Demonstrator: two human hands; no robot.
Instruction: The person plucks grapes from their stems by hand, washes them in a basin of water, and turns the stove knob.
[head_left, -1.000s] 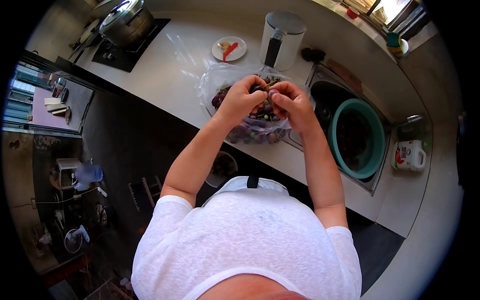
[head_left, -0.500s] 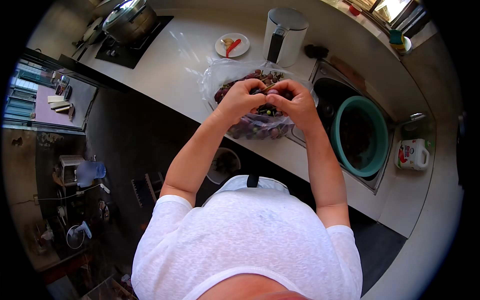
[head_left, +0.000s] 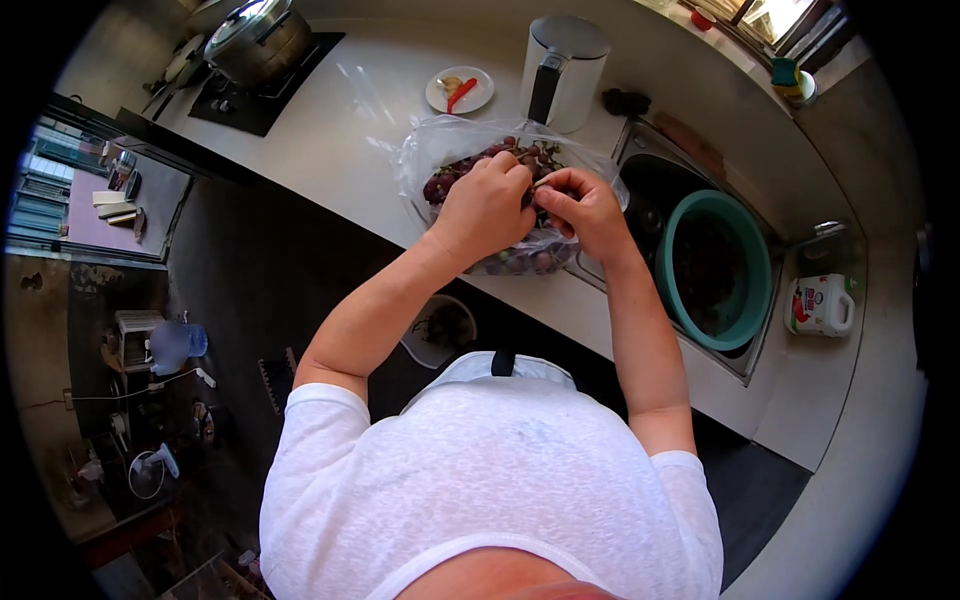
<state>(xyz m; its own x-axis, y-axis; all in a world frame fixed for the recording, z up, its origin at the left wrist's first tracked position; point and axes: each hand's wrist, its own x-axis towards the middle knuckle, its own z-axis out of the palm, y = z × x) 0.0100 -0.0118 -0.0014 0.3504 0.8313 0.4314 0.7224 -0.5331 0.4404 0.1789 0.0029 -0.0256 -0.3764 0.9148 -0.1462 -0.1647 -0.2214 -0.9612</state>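
Observation:
Dark red and purple grapes [head_left: 452, 182] on stems lie in a clear plastic bag [head_left: 425, 147] at the counter's front edge. Above them, my left hand [head_left: 488, 203] is closed with its back turned up; a dark bit, maybe a grape, shows by its fingertips, but what it grips is mostly hidden. My right hand [head_left: 582, 208] nearly touches it, thumb and forefinger pinched on a small piece that looks like stem. Some grapes show through the bag below the hands.
A teal basin [head_left: 672, 268] with dark contents stands in the sink right of the bag. Behind the bag are a white plate [head_left: 484, 93] with a red item and a kettle [head_left: 590, 85]. A pot [head_left: 262, 50] stands on the stove, a white jug [head_left: 822, 305] at far right.
My left hand has rolled over so its back faces up, and its elbow has swung outward. My right hand stays pinched close beside it.

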